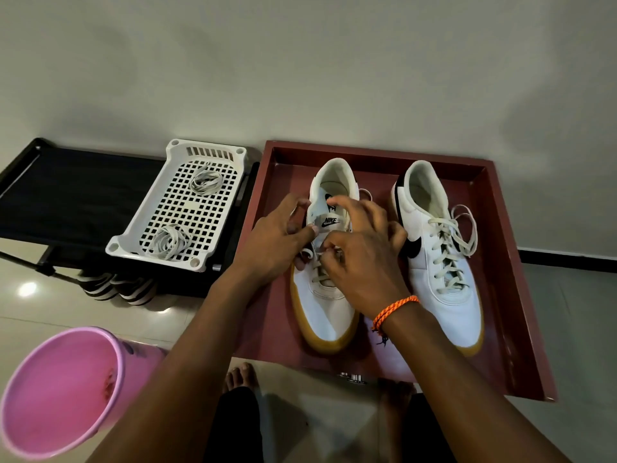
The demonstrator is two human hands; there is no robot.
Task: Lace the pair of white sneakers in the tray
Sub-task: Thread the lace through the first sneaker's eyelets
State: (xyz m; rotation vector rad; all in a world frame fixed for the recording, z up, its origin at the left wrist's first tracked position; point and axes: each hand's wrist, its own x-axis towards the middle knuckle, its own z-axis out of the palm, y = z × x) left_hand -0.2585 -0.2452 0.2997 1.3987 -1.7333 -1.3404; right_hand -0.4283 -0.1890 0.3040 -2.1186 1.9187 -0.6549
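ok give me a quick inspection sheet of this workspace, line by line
surface: pale tiled floor, glossy.
job's things: red tray holds both sneakers; right sneaker laced, left sneaker partly laced.
clutter: white basket with two lace bundles, pink bucket.
grippers: left hand holds the left sneaker's tongue; right hand pinches its lace.
cables: nothing seen.
surroundings: black rack, plain wall.

"NIKE" on sneaker tongue [329, 221]

both hands [277, 242] [364, 259] forward, fingers curled, pinching.
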